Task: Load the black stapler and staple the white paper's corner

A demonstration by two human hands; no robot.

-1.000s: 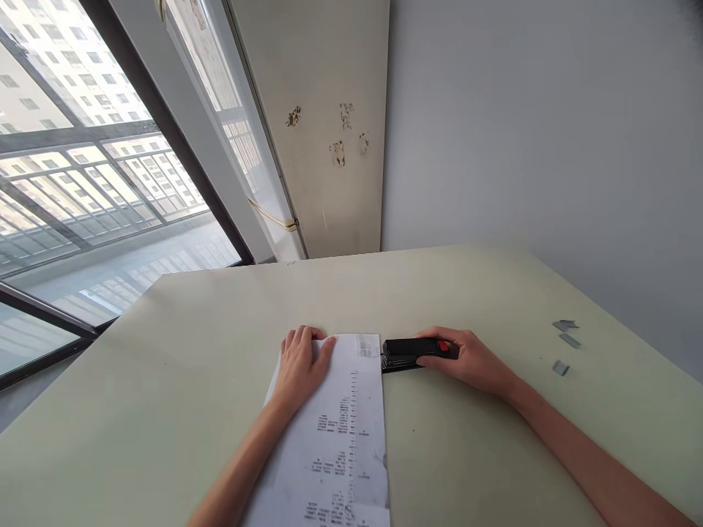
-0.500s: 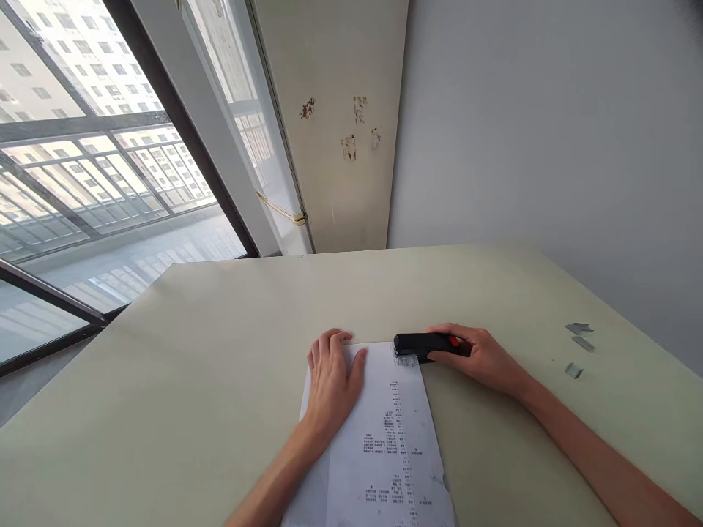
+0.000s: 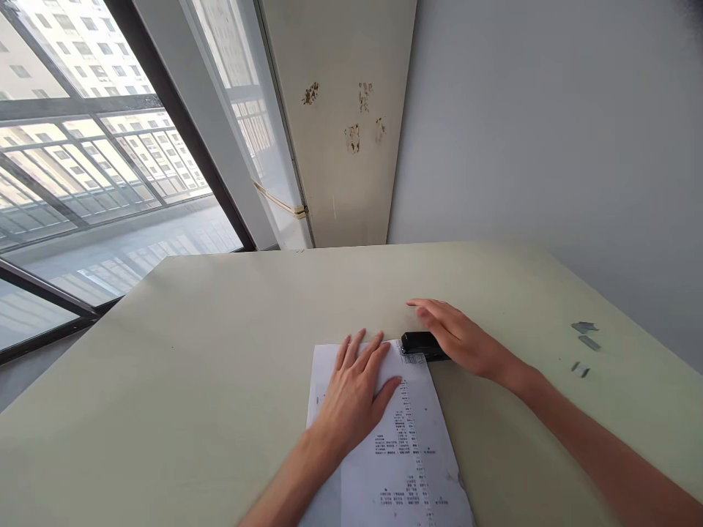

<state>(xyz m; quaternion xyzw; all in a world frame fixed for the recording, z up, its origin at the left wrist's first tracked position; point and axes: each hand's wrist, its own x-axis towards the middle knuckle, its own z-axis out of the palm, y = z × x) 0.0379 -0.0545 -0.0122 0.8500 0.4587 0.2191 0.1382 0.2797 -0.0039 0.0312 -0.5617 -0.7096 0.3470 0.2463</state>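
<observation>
A sheaf of printed paper (image 3: pixel 395 446) lies on the pale table, its upper end away from me. My left hand (image 3: pixel 354 391) rests flat on its upper part with the fingers spread. At the top right corner of the paper sits a black stapler (image 3: pixel 420 345), its front end over the corner. My right hand (image 3: pixel 455 333) hovers above the stapler's rear end with fingers stretched out, not wrapped round it. It hides the back of the stapler. I cannot tell whether the palm touches it.
Several small grey scraps, perhaps strips of staples (image 3: pixel 589 342), lie at the table's right side. The table (image 3: pixel 220 366) meets a grey wall (image 3: pixel 549 132) on the right. A window (image 3: pixel 110 168) is at the left, and a stained cream panel (image 3: pixel 346 183) stands behind.
My right hand has let go of the stapler and lifted, its fingers straightening. My left hand has slid right across the paper, fingers spread wider.
</observation>
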